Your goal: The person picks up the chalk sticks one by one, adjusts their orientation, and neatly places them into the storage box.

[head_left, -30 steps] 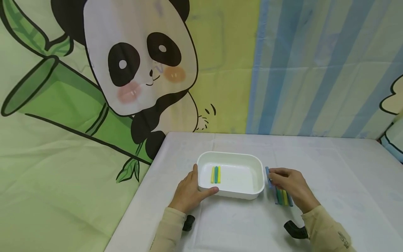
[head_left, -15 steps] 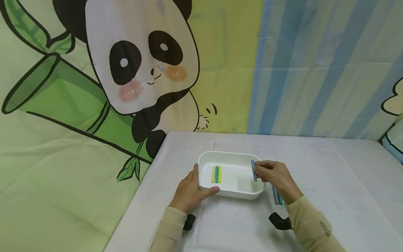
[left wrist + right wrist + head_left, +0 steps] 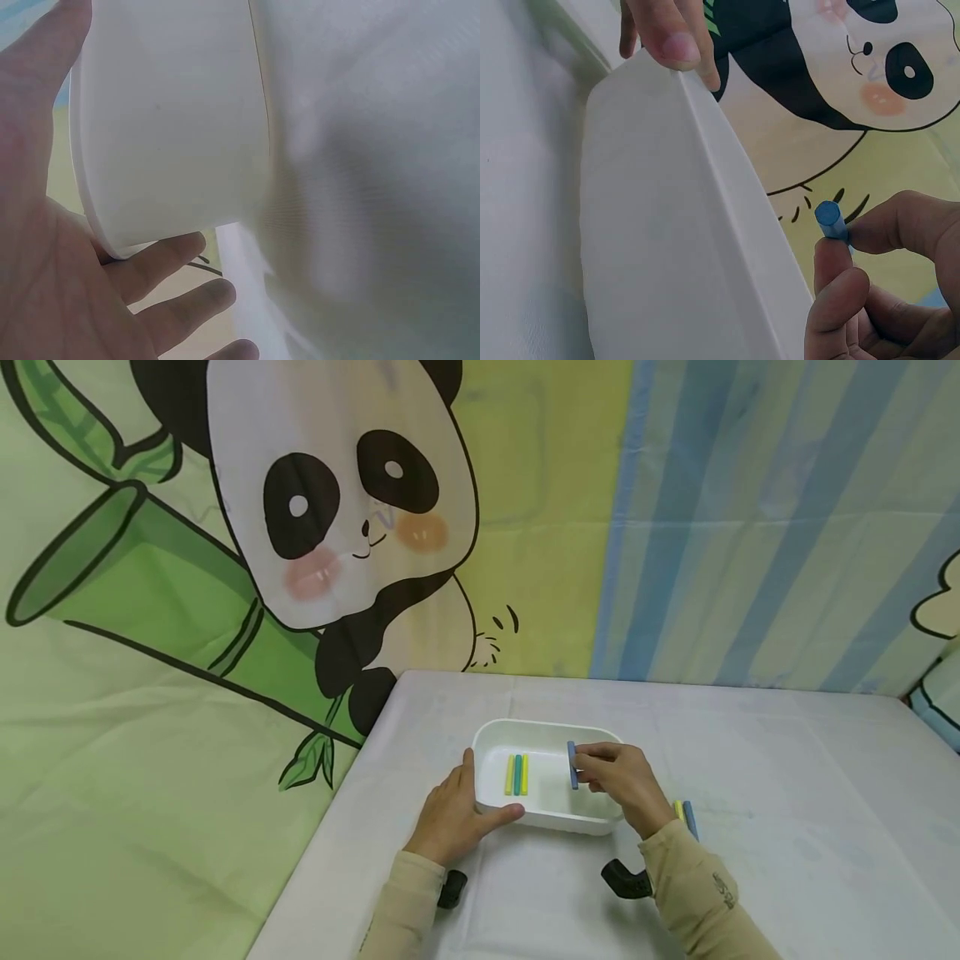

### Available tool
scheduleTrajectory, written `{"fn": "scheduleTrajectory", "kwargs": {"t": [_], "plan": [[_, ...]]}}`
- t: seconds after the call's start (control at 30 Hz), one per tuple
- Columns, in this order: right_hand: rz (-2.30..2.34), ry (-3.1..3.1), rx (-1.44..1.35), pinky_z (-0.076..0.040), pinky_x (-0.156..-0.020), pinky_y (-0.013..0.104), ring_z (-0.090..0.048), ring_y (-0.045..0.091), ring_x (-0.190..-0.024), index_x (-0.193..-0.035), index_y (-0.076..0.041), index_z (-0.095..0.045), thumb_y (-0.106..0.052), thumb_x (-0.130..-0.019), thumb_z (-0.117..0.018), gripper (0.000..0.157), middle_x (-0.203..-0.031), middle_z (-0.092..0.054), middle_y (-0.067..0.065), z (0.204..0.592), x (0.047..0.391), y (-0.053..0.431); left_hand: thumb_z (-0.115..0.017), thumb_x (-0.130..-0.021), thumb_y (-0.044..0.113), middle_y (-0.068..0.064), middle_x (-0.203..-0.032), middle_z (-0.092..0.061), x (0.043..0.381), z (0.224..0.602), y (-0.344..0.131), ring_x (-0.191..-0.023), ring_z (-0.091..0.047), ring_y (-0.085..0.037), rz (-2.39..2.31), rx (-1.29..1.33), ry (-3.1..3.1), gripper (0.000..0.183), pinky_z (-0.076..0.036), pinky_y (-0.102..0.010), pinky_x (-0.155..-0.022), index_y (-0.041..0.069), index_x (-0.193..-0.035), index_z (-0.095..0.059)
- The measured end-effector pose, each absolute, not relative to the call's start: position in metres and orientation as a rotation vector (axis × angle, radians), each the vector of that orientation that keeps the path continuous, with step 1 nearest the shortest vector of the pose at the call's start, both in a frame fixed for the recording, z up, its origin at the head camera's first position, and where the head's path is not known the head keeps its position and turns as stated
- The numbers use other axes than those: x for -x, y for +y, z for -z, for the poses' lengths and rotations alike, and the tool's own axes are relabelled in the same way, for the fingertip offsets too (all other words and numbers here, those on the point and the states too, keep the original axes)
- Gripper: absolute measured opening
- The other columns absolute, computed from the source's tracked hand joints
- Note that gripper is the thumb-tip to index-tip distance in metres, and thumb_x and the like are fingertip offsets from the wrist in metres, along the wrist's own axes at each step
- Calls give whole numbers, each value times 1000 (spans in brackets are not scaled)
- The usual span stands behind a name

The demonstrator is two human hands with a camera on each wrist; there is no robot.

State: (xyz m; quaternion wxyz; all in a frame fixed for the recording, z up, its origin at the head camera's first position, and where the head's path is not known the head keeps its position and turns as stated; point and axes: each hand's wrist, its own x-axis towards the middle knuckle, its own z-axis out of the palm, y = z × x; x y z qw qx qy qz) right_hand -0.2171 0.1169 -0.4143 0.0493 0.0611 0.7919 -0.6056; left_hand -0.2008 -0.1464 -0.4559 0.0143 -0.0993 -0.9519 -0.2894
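Note:
A white plastic tray stands on the table, with two yellow chalk sticks and a green one lying side by side at its left. My left hand holds the tray's near left corner, thumb at the near rim and fingers along the end wall. Over the tray's right half, my right hand pinches a blue chalk stick between thumb and fingertips, roughly upright in the head view. Its round end faces the right wrist camera.
Right of the tray, a yellow chalk stick and a blue one lie on the white tablecloth, partly hidden by the right forearm. A panda-print cloth hangs behind the table.
My right hand has lifted the blue chalk from the table at the right and carried it left over the tray. The left hand has stayed at the tray's corner.

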Motion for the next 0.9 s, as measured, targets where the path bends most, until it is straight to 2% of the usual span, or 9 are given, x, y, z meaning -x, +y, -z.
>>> {"fn": "scheduleTrajectory", "kwargs": {"t": [0.2, 0.37, 0.47, 0.63, 0.9], "plan": [[1845, 2422, -221, -57, -83, 43, -69, 24, -87, -123, 0, -69, -21, -95, -70, 36, -110, -69, 14, 418, 223, 105, -64, -75, 84, -17, -157, -38, 201, 456, -146, -140, -42, -33, 898, 290, -2978, 130, -32, -52, -115, 4, -163, -11], [1828, 2431, -265, -56, -76, 35, -69, 27, -89, -120, 0, -70, -19, -94, -70, 32, -107, -69, 13, 422, 228, 95, -62, -75, 85, -17, -157, -38, 201, 456, -146, -139, -43, -33, 884, 289, -2982, 130, -32, -51, -115, 4, -162, -11], [1812, 2445, -298, -55, -72, 30, -69, 25, -86, -119, -1, -71, -18, -93, -71, 31, -105, -70, 12, 424, 232, 88, -62, -75, 85, -17, -157, -38, 200, 455, -147, -140, -43, -33, 885, 286, -2989, 130, -32, -51, -116, 4, -163, -10], [1793, 2435, -326, -55, -71, 30, -68, 19, -81, -117, 0, -71, -15, -92, -71, 29, -104, -70, 13, 427, 237, 80, -62, -75, 85, -17, -158, -37, 200, 454, -147, -140, -42, -33, 889, 289, -2987, 130, -32, -51, -115, 4, -163, -10], [1760, 2425, -352, -54, -69, 28, -64, 19, -79, -115, 0, -71, -14, -91, -72, 27, -103, -70, 12, 431, 245, 68, -59, -74, 87, -18, -158, -37, 201, 455, -145, -140, -42, -33, 874, 294, -2987, 131, -32, -51, -115, 3, -162, -12]]}}
